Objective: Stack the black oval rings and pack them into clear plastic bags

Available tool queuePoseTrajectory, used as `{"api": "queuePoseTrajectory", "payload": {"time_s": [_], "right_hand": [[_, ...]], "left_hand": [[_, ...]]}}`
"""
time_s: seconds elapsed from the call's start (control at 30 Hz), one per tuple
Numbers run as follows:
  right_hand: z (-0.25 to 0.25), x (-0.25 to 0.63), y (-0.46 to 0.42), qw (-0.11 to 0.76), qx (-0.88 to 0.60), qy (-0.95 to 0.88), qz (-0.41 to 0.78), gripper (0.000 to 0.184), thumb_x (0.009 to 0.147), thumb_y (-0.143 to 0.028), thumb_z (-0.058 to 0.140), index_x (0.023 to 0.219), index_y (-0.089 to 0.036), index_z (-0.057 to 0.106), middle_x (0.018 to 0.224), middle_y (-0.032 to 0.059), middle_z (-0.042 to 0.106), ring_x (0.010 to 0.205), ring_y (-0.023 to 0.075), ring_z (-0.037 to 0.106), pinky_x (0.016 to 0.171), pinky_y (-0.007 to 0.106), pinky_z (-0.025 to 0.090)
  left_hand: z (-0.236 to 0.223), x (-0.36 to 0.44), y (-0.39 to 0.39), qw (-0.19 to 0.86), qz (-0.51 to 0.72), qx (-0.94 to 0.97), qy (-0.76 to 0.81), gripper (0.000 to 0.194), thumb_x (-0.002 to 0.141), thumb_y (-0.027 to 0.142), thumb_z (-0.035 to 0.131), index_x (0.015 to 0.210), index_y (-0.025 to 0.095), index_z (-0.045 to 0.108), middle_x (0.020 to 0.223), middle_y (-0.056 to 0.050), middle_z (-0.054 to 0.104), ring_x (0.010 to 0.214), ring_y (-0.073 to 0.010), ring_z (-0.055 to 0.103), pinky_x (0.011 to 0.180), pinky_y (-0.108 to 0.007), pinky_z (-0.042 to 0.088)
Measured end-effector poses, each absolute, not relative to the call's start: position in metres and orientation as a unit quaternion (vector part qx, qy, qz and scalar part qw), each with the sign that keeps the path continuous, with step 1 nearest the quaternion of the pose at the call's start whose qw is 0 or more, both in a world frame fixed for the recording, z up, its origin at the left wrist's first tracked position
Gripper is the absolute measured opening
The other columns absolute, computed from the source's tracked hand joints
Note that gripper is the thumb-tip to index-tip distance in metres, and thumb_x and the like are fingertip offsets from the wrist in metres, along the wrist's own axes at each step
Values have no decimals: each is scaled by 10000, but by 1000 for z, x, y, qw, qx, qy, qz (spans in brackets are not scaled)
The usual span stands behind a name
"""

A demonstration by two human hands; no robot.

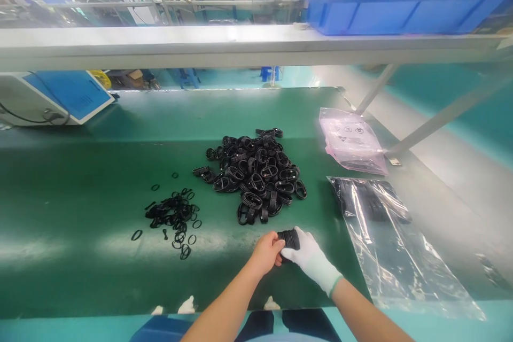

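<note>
Between my two hands, near the front of the green table, is a bundle of coiled black cables (289,239). My bare left hand (267,253) grips its left side with the fingers curled round it. On the right side my right hand (310,257), in a white glove with a green cuff, is closed on the same bundle. Just beyond lies a big heap of coiled black cables (258,173). Left of my hands is a loose pile of small black rubber bands (174,214). The undersides of the bundle are hidden by my fingers.
At the right, a clear plastic bag (409,256) holds more black coils and hangs past the table edge. Behind it lies a pinkish plastic bag (352,141). A white shelf (180,48) crosses above, carrying a blue bin (401,13). A blue-and-white box (60,99) stands at back left.
</note>
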State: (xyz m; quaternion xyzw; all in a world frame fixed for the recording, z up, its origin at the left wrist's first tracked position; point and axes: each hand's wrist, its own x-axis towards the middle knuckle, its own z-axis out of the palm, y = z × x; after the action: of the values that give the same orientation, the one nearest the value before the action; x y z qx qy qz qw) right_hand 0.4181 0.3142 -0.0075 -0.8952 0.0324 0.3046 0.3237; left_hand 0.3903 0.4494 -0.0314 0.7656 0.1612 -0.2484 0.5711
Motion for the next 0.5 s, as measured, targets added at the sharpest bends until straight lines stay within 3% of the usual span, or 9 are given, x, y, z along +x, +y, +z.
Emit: {"api": "queuePoseTrajectory", "payload": {"time_s": [0.1, 0.2, 0.27, 0.4, 0.5], "right_hand": [[-10, 417, 316, 309, -896, 41, 316, 785, 634, -362, 572, 1320, -105, 289, 1173, 146, 445, 1072, 243, 485, 867, 283, 391], [-9, 418, 315, 316, -889, 46, 327, 798, 642, -386, 556, 1333, -105, 273, 1220, 155, 412, 1101, 257, 463, 896, 303, 372], [-7, 418, 315, 323, -886, 47, 329, 799, 644, -392, 554, 1335, -107, 271, 1234, 159, 399, 1113, 263, 451, 913, 315, 359], [-7, 418, 314, 322, -886, 46, 331, 777, 645, -386, 556, 1327, -124, 290, 1204, 148, 425, 1094, 256, 465, 909, 316, 360], [-9, 417, 314, 322, -890, 45, 321, 786, 638, -393, 564, 1327, -129, 291, 1199, 140, 432, 1106, 251, 461, 906, 303, 362]], "left_hand": [[-9, 399, 471, 474, -161, 851, 157, 141, 811, 302, 418, 767, 201, 505, 693, -1, 568, 611, -133, 557, 591, -266, 432], [17, 420, 503, 224, -17, 970, 90, 207, 817, 145, 371, 930, 220, 528, 1018, -50, 534, 913, -174, 504, 740, -292, 398], [28, 437, 522, 121, -28, 992, 18, 283, 773, 48, 366, 938, 207, 533, 1062, -60, 512, 949, -184, 476, 750, -298, 388], [41, 450, 539, 108, -68, 991, -44, 214, 736, 68, 445, 860, 218, 535, 936, -18, 548, 873, -168, 498, 677, -264, 387], [40, 431, 533, 233, -71, 970, 3, 58, 767, 214, 476, 817, 220, 504, 801, 14, 558, 733, -128, 518, 617, -234, 384]]}}
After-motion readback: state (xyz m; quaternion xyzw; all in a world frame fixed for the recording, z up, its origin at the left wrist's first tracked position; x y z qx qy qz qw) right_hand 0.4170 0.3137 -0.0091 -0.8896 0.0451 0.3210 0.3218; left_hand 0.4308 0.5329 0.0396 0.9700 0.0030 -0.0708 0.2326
